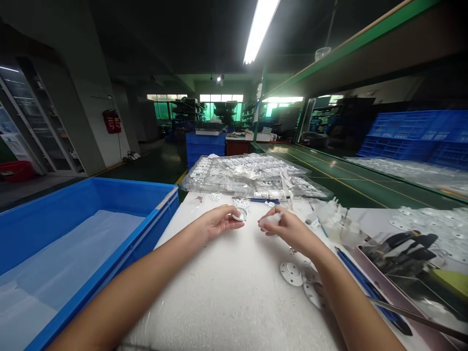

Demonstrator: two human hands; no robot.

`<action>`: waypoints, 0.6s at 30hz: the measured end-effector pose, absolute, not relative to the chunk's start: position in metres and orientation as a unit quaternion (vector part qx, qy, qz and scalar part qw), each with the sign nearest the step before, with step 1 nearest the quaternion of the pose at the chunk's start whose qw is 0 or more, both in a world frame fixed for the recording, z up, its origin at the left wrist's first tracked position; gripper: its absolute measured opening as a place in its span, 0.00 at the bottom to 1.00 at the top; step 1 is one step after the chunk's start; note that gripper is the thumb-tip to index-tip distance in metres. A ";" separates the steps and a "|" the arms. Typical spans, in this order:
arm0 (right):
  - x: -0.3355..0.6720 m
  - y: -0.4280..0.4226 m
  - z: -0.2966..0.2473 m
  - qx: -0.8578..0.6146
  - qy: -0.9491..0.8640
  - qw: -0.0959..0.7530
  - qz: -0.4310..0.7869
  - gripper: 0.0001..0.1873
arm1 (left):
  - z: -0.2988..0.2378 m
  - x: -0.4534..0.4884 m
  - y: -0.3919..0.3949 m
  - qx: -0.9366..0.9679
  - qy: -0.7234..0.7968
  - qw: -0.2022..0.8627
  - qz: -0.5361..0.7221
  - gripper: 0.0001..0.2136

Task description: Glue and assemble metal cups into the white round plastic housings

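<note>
Over the white work surface (219, 292), my left hand (219, 222) grips a small round white disc with a raised rim (240, 214) between thumb and fingers. To its right and apart from it, my right hand (280, 224) is closed around a whitish, translucent object (272, 220); its kind is hard to tell because the fingers cover part of it. Below my right hand lie white flanged discs with holes (291, 274), some partly hidden by my right forearm. Small white pieces (240, 203) are scattered just beyond my left hand, close to blue pens (263, 200).
A large blue bin (124, 258) stands at the left. Clear trays full of small white parts (234, 170) are stacked at the back. On the right are small plastic bottles (334, 214), a pink tray (413, 312) with dark-handled tools, and more white discs (435, 226).
</note>
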State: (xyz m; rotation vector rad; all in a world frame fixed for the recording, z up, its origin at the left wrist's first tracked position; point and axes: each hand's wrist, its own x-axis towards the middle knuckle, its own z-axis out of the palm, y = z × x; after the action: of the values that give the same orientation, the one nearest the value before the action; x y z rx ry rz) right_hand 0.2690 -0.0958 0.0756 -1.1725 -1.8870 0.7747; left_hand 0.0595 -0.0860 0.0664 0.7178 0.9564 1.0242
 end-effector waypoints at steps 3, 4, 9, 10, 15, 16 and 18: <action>0.270 -0.095 0.080 -0.473 -0.718 0.404 0.313 0.19 | 0.062 0.060 -0.087 0.327 0.437 0.731 0.410 0.10; 0.270 -0.096 0.081 -0.473 -0.713 0.418 0.305 0.21 | 0.061 0.059 -0.087 0.330 0.438 0.735 0.399 0.10; 0.263 -0.103 0.087 -0.474 -0.699 0.483 0.232 0.22 | 0.054 0.056 -0.084 0.353 0.435 0.743 0.366 0.10; 0.262 -0.105 0.089 -0.478 -0.687 0.504 0.214 0.20 | 0.053 0.055 -0.084 0.359 0.433 0.745 0.360 0.10; 0.254 -0.116 0.092 -0.455 -0.649 0.577 0.197 0.14 | 0.051 0.052 -0.082 0.380 0.422 0.749 0.340 0.11; 0.253 -0.117 0.091 -0.450 -0.644 0.586 0.199 0.13 | 0.052 0.051 -0.082 0.382 0.420 0.751 0.337 0.12; 0.251 -0.119 0.089 -0.434 -0.638 0.600 0.210 0.12 | 0.053 0.051 -0.082 0.386 0.415 0.754 0.331 0.13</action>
State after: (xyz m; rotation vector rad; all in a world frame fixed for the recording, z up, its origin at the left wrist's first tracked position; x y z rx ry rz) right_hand 0.2511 -0.1188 0.0894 -1.0066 -1.4787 0.4866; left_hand 0.0510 -0.0824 0.0531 0.8430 0.9049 0.7231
